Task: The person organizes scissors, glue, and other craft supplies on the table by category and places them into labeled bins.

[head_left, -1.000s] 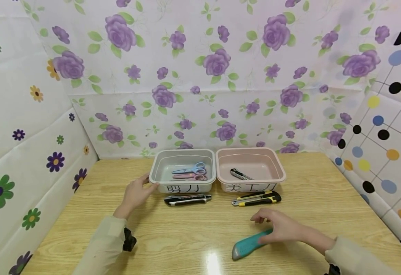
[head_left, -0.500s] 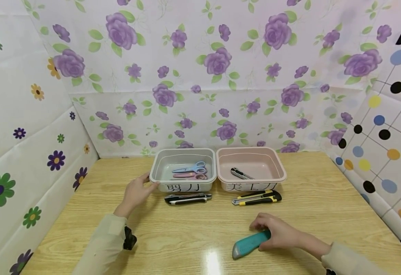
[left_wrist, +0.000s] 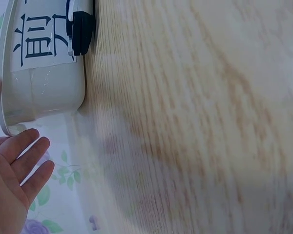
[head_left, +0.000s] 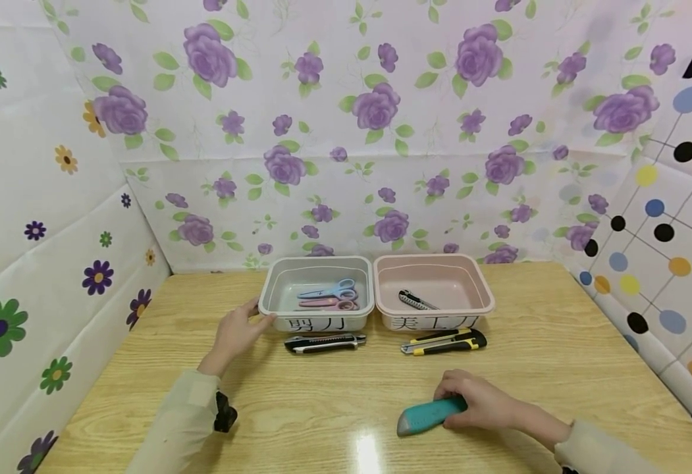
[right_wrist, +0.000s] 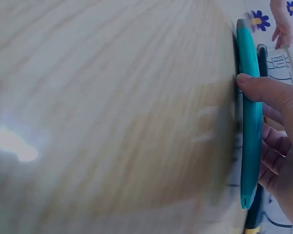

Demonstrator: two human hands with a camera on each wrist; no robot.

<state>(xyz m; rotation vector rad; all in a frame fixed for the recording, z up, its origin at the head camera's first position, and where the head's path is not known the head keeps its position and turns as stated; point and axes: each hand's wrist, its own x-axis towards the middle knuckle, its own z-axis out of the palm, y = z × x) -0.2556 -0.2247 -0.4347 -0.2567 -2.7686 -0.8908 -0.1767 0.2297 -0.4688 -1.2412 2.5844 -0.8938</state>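
Observation:
A teal utility knife with a grey end is pinched between the thumb and fingers of my right hand; the right wrist view shows the thumb on one flat side. The knife looks slightly raised off the wood, and no blade shows. My left hand rests at the front left corner of a grey basket, its fingers extended along the side. Blue scissors and pink scissors lie inside that basket. A pink basket beside it holds a small black utility knife.
In front of the grey basket lies a black-and-white utility knife. A yellow-and-black utility knife lies before the pink basket, touching or nearly touching it. Both baskets carry character labels. Patterned cloth walls enclose the wooden table behind and at both sides.
My right hand has closed its thumb and fingers round the teal utility knife and moved it slightly, its grey end shifting up and left. The left hand stays at the grey basket.

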